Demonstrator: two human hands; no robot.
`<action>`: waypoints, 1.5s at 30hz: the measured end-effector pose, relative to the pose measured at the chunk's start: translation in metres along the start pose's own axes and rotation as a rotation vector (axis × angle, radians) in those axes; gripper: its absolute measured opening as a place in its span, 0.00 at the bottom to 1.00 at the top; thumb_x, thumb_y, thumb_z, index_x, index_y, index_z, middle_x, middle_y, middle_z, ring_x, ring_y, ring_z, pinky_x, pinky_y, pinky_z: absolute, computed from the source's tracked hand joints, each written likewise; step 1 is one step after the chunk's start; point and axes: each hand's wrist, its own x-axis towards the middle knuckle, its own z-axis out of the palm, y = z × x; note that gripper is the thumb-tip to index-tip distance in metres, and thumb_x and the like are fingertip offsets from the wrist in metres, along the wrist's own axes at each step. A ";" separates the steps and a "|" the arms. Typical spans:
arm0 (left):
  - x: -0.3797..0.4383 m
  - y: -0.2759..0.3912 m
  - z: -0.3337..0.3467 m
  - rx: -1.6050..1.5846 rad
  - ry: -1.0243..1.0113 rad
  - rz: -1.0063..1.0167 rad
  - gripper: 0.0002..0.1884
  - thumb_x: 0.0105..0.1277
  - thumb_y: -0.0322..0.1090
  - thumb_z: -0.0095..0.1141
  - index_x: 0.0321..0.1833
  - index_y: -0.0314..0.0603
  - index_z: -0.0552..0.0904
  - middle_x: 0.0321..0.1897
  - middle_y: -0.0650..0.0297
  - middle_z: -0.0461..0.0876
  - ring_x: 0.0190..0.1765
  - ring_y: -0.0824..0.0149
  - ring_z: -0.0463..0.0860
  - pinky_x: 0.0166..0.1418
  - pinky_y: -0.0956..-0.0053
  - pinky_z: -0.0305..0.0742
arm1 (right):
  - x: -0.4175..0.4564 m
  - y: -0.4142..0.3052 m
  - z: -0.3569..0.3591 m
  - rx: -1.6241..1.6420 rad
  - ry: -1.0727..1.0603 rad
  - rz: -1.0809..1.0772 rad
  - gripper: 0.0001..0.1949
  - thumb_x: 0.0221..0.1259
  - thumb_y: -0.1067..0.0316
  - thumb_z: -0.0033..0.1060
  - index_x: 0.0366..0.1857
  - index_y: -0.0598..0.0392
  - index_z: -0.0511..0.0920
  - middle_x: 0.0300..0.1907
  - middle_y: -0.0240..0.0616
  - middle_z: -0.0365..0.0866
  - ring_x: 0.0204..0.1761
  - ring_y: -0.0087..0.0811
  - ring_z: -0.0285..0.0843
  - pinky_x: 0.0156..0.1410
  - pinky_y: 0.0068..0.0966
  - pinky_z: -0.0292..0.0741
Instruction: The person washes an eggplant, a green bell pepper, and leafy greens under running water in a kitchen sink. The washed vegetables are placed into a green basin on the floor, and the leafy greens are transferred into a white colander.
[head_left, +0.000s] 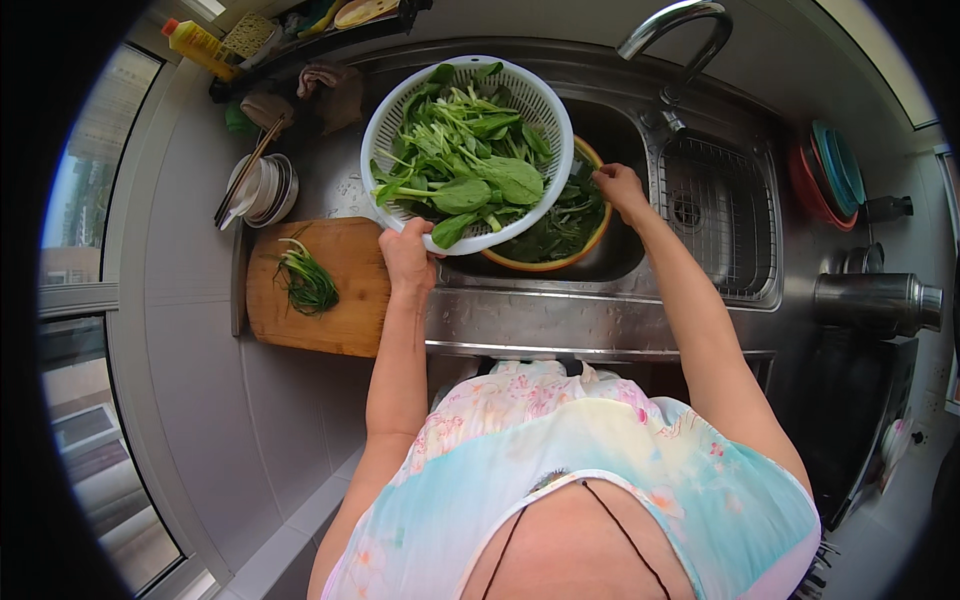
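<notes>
My left hand (409, 256) grips the near left rim of a white plastic colander (560, 142) heaped with leafy greens (465, 161). The colander is held above the left sink basin and partly covers a yellow-orange rimmed basin (546, 264) standing in it. More dark greens (559, 229) lie in water in that basin. At the basin's right rim is my right hand (621, 191), its fingers curled on the edge. A small bunch of scallions (309, 281) lies on a wooden cutting board (349, 326) to the left.
A chrome faucet (686, 22) arches behind the sinks; a wire rack (720, 217) sits in the right one. Stacked bowls with chopsticks (262, 187) stand left. Colored basins (832, 176) and a steel flask (870, 304) are at the right.
</notes>
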 end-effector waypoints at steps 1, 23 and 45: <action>0.000 0.001 -0.003 0.030 0.003 0.022 0.06 0.54 0.23 0.53 0.35 0.27 0.77 0.25 0.59 0.79 0.21 0.65 0.79 0.17 0.73 0.71 | 0.003 0.009 0.006 -0.017 -0.086 0.005 0.29 0.57 0.51 0.65 0.54 0.66 0.74 0.50 0.52 0.78 0.51 0.43 0.79 0.55 0.33 0.75; -0.004 0.004 0.003 0.044 0.059 0.055 0.07 0.54 0.21 0.51 0.36 0.30 0.75 0.26 0.62 0.77 0.21 0.68 0.77 0.16 0.72 0.69 | 0.023 0.037 0.216 0.128 -0.174 -0.243 0.41 0.58 0.41 0.53 0.75 0.42 0.51 0.76 0.52 0.40 0.73 0.69 0.34 0.64 0.77 0.46; 0.017 -0.008 -0.012 0.069 0.052 0.023 0.18 0.53 0.21 0.52 0.49 0.27 0.75 0.37 0.58 0.79 0.36 0.62 0.82 0.37 0.69 0.81 | 0.021 -0.019 0.037 0.702 -0.294 0.161 0.26 0.43 0.82 0.61 0.54 0.63 0.76 0.36 0.39 0.83 0.34 0.31 0.79 0.40 0.29 0.75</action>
